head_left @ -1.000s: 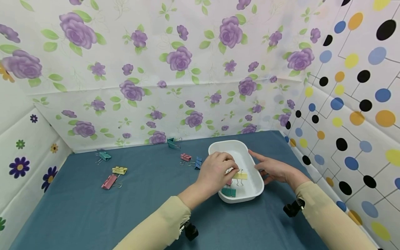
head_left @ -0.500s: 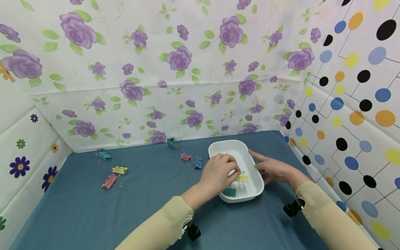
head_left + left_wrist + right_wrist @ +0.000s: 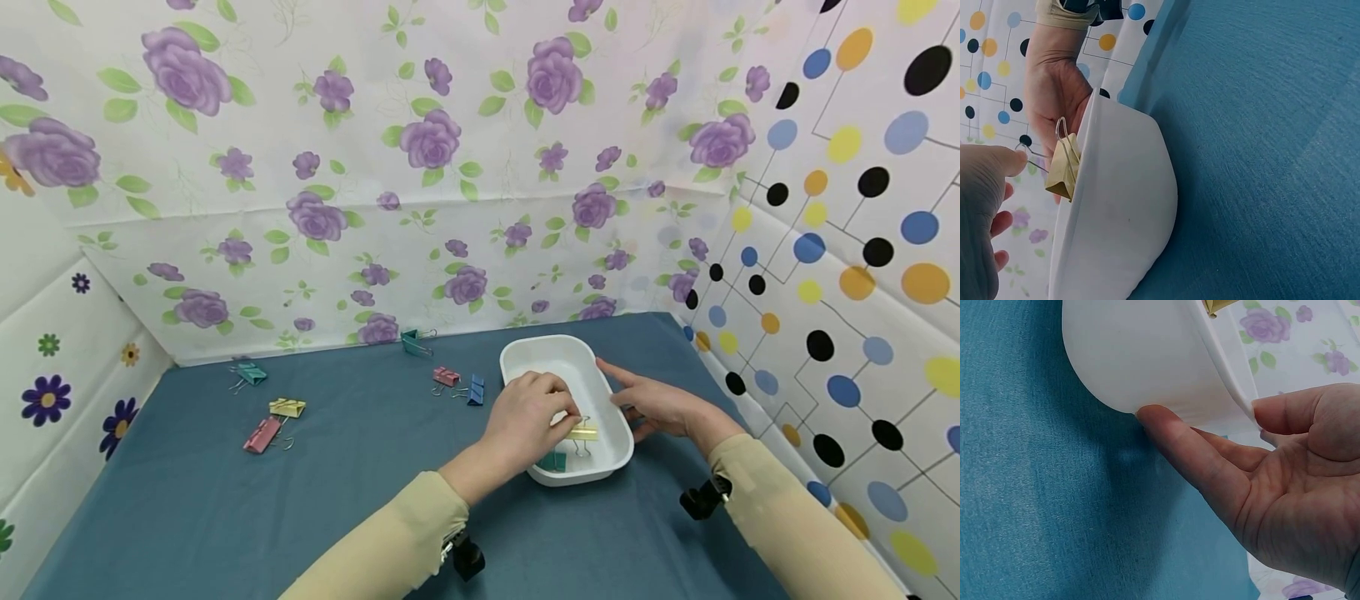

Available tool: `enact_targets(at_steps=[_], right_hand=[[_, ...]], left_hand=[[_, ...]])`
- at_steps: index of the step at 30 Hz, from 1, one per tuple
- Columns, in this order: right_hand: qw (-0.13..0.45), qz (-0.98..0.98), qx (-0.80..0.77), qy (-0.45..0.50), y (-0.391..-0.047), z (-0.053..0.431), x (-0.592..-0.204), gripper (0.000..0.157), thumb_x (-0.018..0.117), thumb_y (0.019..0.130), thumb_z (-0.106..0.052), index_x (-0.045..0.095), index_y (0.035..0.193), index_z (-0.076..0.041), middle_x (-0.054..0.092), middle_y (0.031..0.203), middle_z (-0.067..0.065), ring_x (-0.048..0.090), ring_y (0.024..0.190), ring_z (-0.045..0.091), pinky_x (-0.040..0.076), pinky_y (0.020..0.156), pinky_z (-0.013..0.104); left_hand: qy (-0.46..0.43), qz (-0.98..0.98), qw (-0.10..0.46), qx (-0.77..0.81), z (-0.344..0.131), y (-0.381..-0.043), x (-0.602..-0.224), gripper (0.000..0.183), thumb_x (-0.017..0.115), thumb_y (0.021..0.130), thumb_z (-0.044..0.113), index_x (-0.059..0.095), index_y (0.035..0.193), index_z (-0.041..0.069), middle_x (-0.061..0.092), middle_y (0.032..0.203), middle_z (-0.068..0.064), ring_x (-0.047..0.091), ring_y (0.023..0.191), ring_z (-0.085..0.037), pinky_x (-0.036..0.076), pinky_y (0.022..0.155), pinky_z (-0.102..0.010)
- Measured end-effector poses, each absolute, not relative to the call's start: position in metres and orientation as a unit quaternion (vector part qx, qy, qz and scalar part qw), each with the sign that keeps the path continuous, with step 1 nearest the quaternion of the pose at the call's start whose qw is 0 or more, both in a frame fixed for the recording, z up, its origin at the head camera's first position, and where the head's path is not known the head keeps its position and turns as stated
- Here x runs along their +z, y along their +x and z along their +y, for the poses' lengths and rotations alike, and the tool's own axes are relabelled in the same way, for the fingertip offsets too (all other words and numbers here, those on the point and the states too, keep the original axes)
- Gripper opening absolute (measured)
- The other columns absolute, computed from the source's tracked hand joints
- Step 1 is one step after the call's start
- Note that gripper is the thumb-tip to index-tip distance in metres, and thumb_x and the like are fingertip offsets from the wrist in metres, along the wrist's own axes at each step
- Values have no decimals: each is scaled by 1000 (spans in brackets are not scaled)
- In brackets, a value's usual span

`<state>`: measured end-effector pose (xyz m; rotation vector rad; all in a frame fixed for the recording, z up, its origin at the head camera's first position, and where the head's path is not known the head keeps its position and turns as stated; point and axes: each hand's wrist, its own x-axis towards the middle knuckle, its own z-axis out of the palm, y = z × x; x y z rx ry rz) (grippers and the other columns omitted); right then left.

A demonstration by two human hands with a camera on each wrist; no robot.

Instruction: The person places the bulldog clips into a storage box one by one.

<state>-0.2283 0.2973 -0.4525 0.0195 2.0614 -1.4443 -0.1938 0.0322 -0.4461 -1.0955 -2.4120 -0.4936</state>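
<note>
A white plastic tray holds a yellow binder clip and a teal binder clip. Over the tray's left side, my left hand pinches a wire handle of the yellow clip between thumb and finger. The left wrist view shows this yellow clip by the rim, handles spread. My right hand holds the tray's right side, thumb at the rim and fingers along the outer wall, as the right wrist view shows. My left hand hides part of the tray's inside.
Left of the tray lie a pink binder clip and a blue one. A teal clip sits by the back wall. Farther left are another teal clip, a yellow clip and a pink clip on blue cloth.
My left hand has shifted slightly right and toward me, and the yellow clip with it. A pink patch beside it is now hidden behind the hand. My right hand stays put.
</note>
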Motion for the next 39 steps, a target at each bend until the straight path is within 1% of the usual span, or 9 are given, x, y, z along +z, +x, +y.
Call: enact_targets(at_steps=[8, 14, 16, 21, 26, 31, 39], right_hand=[[306, 781, -544, 5, -229, 298, -453, 72, 45, 110, -18, 4, 165, -41, 13, 165, 26, 64, 112, 38, 60, 77, 53], [308, 782, -542, 3, -229, 298, -453, 72, 45, 110, -18, 4, 165, -41, 11, 166, 25, 62, 116, 39, 60, 77, 53], [308, 782, -542, 4, -229, 298, -453, 72, 45, 110, -18, 5, 165, -41, 11, 166, 25, 61, 117, 39, 60, 77, 53], [308, 782, -541, 5, -229, 298, -452, 71, 45, 110, -18, 5, 165, -41, 10, 166, 24, 60, 119, 40, 60, 78, 53], [308, 783, -540, 6, -228, 296, -451, 72, 45, 110, -18, 5, 165, -41, 10, 166, 25, 61, 115, 39, 60, 77, 53], [306, 785, -539, 6, -227, 296, -451, 73, 46, 109, -18, 5, 165, -40, 12, 166, 25, 62, 113, 37, 60, 76, 52], [308, 784, -540, 7, -228, 297, -452, 73, 46, 109, -19, 4, 165, -41, 12, 166, 25, 61, 116, 39, 59, 77, 52]], left_hand=[[-391, -879, 208, -175, 35, -192, -447, 8, 75, 95, 38, 80, 94, 32, 65, 109, 9, 59, 97, -12, 51, 89, -31], [-382, -890, 179, -172, 32, -192, -446, 25, 72, 95, 48, 78, 114, 32, 65, 116, 9, 59, 107, -13, 50, 94, -32], [-379, -892, 176, -170, 31, -192, -446, 29, 71, 95, 49, 77, 117, 32, 65, 118, 9, 59, 109, -13, 51, 94, -32], [-374, -895, 175, -168, 29, -192, -445, 31, 72, 95, 50, 77, 119, 32, 65, 117, 9, 59, 109, -13, 51, 93, -32], [-372, -896, 172, -170, 26, -192, -443, 32, 72, 94, 50, 76, 121, 32, 65, 117, 9, 59, 108, -13, 51, 93, -32], [-370, -896, 180, -167, 23, -191, -440, 34, 73, 94, 50, 76, 122, 31, 65, 116, 8, 59, 107, -14, 52, 92, -33], [-367, -893, 193, -174, 16, -190, -434, 34, 71, 95, 49, 76, 123, 30, 66, 118, 7, 60, 108, -16, 52, 91, -34]])
